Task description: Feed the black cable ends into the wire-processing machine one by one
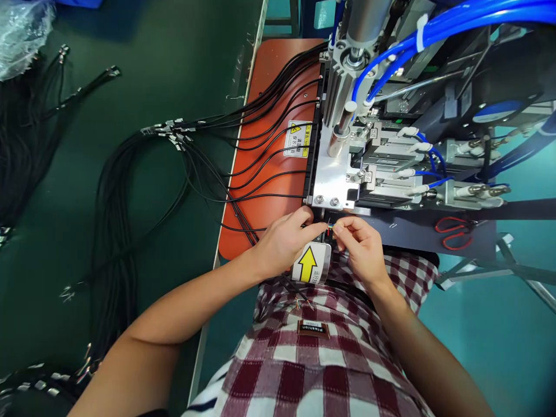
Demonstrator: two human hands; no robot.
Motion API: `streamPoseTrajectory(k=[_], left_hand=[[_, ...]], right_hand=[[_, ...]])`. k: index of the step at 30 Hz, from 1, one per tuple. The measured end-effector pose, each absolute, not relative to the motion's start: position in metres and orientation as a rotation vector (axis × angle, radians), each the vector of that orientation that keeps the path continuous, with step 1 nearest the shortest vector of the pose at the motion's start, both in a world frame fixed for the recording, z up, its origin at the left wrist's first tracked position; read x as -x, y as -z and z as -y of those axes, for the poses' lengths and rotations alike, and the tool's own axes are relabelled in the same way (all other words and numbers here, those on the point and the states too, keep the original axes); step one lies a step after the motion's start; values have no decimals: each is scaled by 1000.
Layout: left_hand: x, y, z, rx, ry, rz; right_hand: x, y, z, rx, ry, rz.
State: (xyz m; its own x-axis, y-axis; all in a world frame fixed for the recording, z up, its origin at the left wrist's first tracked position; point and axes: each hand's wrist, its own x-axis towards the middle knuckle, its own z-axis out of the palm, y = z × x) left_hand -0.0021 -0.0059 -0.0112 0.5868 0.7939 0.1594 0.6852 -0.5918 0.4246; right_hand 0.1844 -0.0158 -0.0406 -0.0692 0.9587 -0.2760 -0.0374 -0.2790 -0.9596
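Observation:
My left hand (284, 240) is closed with thumb and finger together near the front of the machine (332, 179). A black cable (237, 229) runs under it from the left. Thin coloured wires (330, 226) show between my two hands, fanned out at the cable's end. My right hand (360, 246) pinches these wires between thumb and fingertips, its other fingers curled. Just below the hands sits a plate with a yellow arrow (308, 265). More stripped wire ends (304, 303) hang over the checked apron (304, 359).
Several black cables (269, 124) run across an orange board (278, 63) into the machine. Bundles of cables (115, 197) lie on the green table (182, 52) at left. Blue air hoses (403, 49) arch overhead at right. Red-handled scissors (454, 231) rest on the dark surface at right.

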Motion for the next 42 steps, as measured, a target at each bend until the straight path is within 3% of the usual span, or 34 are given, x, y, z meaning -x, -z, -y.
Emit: streamPoseTrajectory(k=[16,36,42], left_hand=[[2,11,7,-2543,-393,-1229],[1,13,8,-2490,-409,-1241],[1,12,8,-2517,-418,-1238]], right_hand=[[-185,46,18,1346,-1375,1216],[-183,45,22,1358,-969,1498],[-185,46,22,1399,-1084,1450]])
